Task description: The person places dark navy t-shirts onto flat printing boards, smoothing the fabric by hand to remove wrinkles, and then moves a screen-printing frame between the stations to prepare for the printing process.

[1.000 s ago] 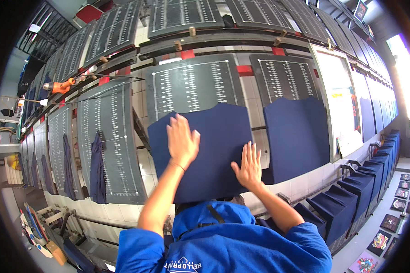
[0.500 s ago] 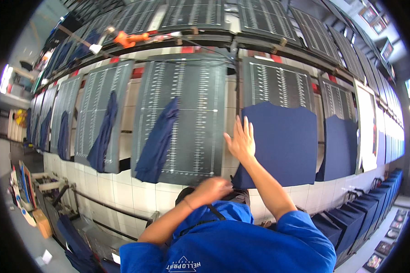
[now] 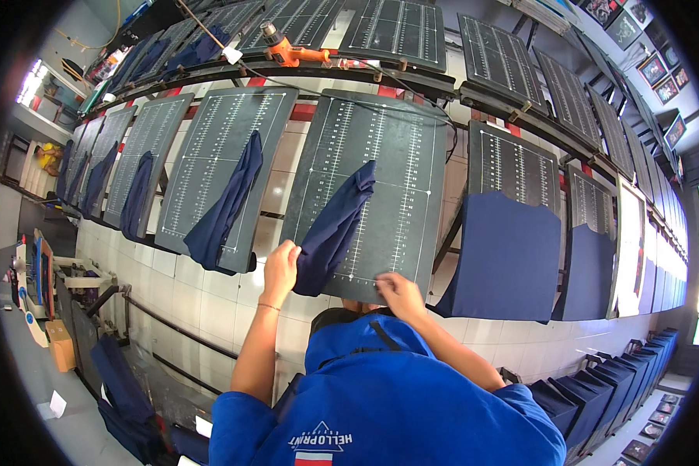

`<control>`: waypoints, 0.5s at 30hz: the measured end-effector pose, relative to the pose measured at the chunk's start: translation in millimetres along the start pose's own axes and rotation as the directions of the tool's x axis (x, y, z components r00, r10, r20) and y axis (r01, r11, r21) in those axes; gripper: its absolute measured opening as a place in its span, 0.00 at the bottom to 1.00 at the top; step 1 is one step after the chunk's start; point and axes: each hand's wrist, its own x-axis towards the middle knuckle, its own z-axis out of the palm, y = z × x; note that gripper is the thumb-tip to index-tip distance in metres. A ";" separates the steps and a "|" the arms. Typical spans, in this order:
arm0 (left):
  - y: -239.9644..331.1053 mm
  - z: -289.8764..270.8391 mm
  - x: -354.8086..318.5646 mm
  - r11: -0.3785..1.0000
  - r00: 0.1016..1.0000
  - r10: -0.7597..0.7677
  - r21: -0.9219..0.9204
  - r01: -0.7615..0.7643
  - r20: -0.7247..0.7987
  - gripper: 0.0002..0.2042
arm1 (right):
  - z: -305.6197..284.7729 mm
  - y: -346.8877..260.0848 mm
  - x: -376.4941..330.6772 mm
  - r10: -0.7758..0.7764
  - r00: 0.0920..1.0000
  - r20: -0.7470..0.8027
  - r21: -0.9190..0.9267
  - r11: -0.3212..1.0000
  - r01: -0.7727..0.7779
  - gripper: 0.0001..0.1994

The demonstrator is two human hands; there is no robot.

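Observation:
A folded navy fabric piece (image 3: 335,233) lies slanted on a dark board (image 3: 392,225) marked with white ruled lines. My left hand (image 3: 280,272) is closed in a pinch at the fabric's lower left edge. At the board's near edge is my right hand (image 3: 401,296), its fingers curled; whether anything is between them is hidden. Spread flat over the board to the right is a navy fabric panel (image 3: 505,260), with neither hand on it. Another folded navy piece (image 3: 227,206) rests on the board to the left.
More ruled boards run in rows to both sides, several carrying navy fabric. An orange heat gun (image 3: 291,53) with a cable sits on the rail (image 3: 412,80) behind. Low metal bars (image 3: 182,332) stand at the near left. Navy-covered boards (image 3: 598,388) line the near right.
My right hand has left the flat navy panel and come to the middle board's near edge. My left hand has moved left to the folded fabric. The view has shifted leftward.

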 end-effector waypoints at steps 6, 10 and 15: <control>48.2 -69.5 66.5 0.777 0.983 -0.162 -0.602 0.182 0.088 0.16 | 70.4 -65.3 69.6 0.285 0.916 0.282 0.519 0.758 -0.396 0.15; 36.0 -64.5 88.0 0.922 0.967 0.048 -0.383 0.053 0.248 0.10 | 86.5 -45.0 99.8 0.260 0.937 0.234 0.545 0.763 -0.347 0.10; -13.5 -3.9 14.0 0.897 0.845 0.311 0.160 -0.413 0.436 0.12 | 83.3 -31.9 88.6 0.128 0.992 -0.005 0.738 0.670 -0.083 0.06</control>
